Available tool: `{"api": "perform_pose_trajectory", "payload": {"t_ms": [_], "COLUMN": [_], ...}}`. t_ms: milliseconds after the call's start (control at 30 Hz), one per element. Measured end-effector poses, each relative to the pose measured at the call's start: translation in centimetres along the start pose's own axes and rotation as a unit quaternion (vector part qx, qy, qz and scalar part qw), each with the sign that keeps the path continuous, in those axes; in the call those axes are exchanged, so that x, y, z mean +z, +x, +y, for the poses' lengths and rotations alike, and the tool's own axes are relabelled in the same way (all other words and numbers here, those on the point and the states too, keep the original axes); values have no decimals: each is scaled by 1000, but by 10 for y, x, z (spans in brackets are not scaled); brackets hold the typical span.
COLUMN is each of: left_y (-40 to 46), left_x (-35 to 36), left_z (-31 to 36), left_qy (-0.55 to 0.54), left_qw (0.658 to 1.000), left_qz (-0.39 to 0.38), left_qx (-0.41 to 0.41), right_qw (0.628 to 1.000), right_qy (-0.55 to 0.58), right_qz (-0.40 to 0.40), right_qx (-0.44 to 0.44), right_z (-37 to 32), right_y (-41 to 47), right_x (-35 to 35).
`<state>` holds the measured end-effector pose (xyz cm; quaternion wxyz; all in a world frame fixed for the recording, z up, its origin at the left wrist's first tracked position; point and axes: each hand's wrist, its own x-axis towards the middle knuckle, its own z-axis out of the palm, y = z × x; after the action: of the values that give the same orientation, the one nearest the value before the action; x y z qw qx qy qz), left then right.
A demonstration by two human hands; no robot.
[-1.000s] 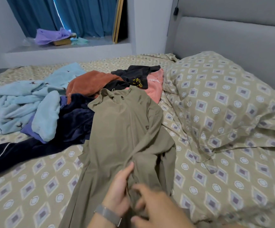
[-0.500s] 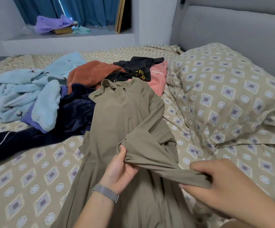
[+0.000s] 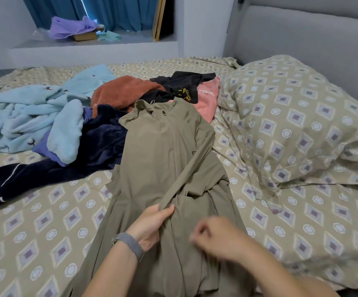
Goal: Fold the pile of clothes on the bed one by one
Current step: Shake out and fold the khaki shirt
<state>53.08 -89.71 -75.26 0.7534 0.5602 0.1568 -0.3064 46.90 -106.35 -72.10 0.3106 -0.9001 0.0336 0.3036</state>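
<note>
Both hands were over the lower half of an olive-green jacket (image 3: 160, 159) spread lengthwise on the patterned bed (image 3: 45, 221), its collar toward the pile of clothes (image 3: 113, 116) and its hem toward the person. The left hand (image 3: 150, 226), with a grey woven band (image 3: 130, 245) at the wrist, pinched the cuff end of the jacket's sleeve (image 3: 195, 161) between thumb and fingers; that sleeve ran from the grip diagonally up and right across the jacket's chest. The right hand (image 3: 218, 236) sat just beside it on the jacket's lower right part, blurred, fingers curled in; whether it gripped any cloth could not be told.

Going left to right behind the jacket: a pale blue fleece garment (image 3: 30, 112), a dark navy garment (image 3: 70, 168) with a thin white stripe, a rust-orange one (image 3: 122, 91), a black one (image 3: 180, 86) with a yellow mark, and a pink one (image 3: 208, 99) bearing white writing too small to read. The jacket's collar overlapped the navy, black and pink pieces. A small dark logo on the jacket's chest was partly covered by the sleeve and illegible. Right of the pile lay a pillow (image 3: 298, 125) in the same pattern as the sheet.

On the ledge at the far left rested a purple cloth (image 3: 73, 27).
</note>
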Motion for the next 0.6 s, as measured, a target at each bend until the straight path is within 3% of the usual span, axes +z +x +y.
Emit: {"api": "perform_pose_trajectory", "payload": {"t_ms": [67, 133, 200, 267, 333, 400, 433, 500, 600], "left_y": [1, 3, 8, 15, 23, 35, 45, 70, 117], "left_x": [-1, -2, -3, -6, -8, -5, -1, 13, 55], "left_z": [-2, -5, -10, -16, -19, -10, -2, 21, 59], "left_qy": [-6, -9, 6, 51, 118, 172, 195, 254, 388], "left_qw": [1000, 1000, 999, 997, 991, 981, 973, 950, 895], "left_qz": [13, 25, 41, 54, 63, 77, 92, 116, 108], "left_qx": [-3, -13, -23, -23, -1, 53, 84, 139, 191], "right_qw": [982, 947, 907, 842, 742, 670, 667, 694, 724], "right_qy": [125, 250, 360, 503, 653, 726, 726, 690, 652], "right_qz": [117, 151, 173, 171, 146, 153, 168, 205, 225], "right_qx": [77, 133, 134, 96, 32, -2, -6, -4, -7], "right_z": [8, 14, 20, 25, 29, 30, 29, 28, 32], "right_y": [33, 65, 92, 113, 127, 137, 143, 154, 169], "right_x": [-17, -33, -38, -43, -47, -54, -61, -80, -112]}}
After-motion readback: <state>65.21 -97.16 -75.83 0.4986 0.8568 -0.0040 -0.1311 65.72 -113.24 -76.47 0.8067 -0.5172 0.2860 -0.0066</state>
